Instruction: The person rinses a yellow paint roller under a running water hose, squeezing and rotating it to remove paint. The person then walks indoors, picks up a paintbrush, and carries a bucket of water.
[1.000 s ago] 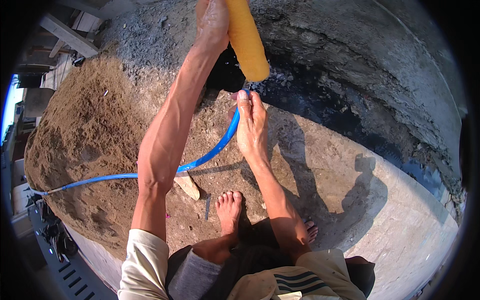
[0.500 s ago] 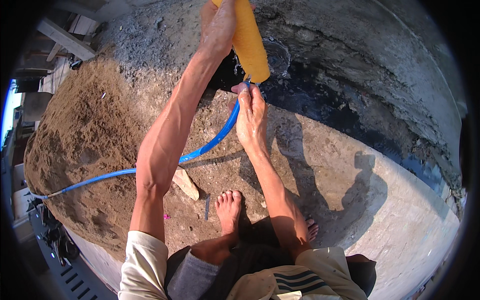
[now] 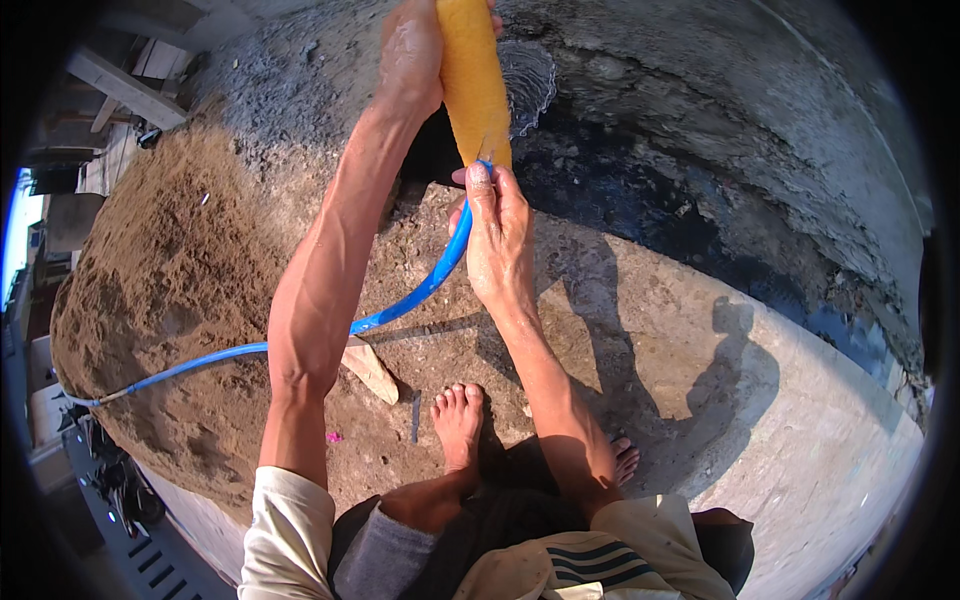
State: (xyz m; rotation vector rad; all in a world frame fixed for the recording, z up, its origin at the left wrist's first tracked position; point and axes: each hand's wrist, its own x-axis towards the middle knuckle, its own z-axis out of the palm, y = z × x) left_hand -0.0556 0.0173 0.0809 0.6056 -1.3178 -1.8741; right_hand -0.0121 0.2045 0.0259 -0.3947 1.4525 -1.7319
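Both grip: the left hand [image 3: 412, 58] a yellow cylinder [image 3: 474, 82], the right hand [image 3: 503, 232] a blue hose [image 3: 432, 284], best aimed steadily.

Here's the yellow cylinder [image 3: 472, 85], thick and fuzzy-skinned, held up on the far side, its length running far to near, the near end leaning slightly right, the far end out of view! And right at that near end, the tip of the blue hose [image 3: 440, 270], glossy and round! Down it comes nearer, bending into a long leftward curve, one stretch hidden midway, on toward the left edge.
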